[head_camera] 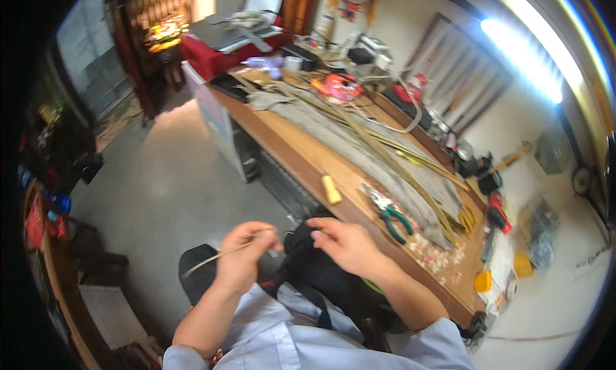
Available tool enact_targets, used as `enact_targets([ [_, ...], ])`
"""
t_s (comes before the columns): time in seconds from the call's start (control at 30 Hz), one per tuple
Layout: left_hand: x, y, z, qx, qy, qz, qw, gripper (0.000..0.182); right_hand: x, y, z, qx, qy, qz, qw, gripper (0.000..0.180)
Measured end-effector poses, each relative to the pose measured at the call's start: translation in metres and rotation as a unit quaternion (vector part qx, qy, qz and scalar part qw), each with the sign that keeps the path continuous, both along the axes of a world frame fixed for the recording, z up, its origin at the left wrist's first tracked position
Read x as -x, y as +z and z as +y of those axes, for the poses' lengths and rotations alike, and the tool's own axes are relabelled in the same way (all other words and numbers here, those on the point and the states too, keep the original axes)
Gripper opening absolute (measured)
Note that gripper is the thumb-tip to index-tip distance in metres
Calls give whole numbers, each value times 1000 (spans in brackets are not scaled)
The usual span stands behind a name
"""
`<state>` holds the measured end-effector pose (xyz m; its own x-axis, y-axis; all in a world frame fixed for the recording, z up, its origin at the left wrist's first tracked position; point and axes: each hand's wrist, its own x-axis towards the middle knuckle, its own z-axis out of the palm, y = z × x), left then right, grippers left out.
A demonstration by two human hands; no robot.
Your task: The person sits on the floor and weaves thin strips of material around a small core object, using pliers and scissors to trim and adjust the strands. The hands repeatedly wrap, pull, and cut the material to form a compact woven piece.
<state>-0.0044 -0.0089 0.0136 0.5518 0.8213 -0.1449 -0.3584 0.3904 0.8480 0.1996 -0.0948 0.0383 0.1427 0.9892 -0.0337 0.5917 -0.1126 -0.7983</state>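
Note:
My left hand (245, 252) is closed on a thin, pale strip (207, 261), whose tail curves out to the left over my dark-clad knee. My right hand (344, 242) is level with it, near the workbench edge, with its index finger and thumb pointing towards the left hand. Blur hides whether anything small is between those fingers. On the wooden workbench (288, 136), close to my right hand, lie a yellow-handled awl-like tool (331, 189) and pliers with green handles (397, 223).
Long grey cloth (332, 129) and long tan strips (380, 151) stretch along the bench. Wood-like shavings (435, 259) lie near its right end. An orange-red round object (342, 87) and cables are farther back. A red power tool (498, 213) is at the far right.

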Motion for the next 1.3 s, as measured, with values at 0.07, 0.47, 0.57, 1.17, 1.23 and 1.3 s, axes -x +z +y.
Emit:
enact_targets([
  [0.07,-4,5,0,23,-41,-12,999,17,-6,4,4,-32,6,-63,997,40],
  [0.47,7,6,-10,-69,-102,-51,991,31,28,29,19,-164,116,61,978,10],
  [0.57,6,4,-10,-79,-125,-66,987,31,30,25,17,-171,90,46,980,3],
  [1.17,7,0,-5,36,-115,-55,991,23,30,11,16,-107,40,109,987,9],
  [1.23,5,-4,-6,5,-101,-30,994,22,34,14,19,-164,23,63,984,14],
  [1.3,2,-10,-10,-54,-79,1,995,22,34,23,21,-168,55,19,984,18],
])
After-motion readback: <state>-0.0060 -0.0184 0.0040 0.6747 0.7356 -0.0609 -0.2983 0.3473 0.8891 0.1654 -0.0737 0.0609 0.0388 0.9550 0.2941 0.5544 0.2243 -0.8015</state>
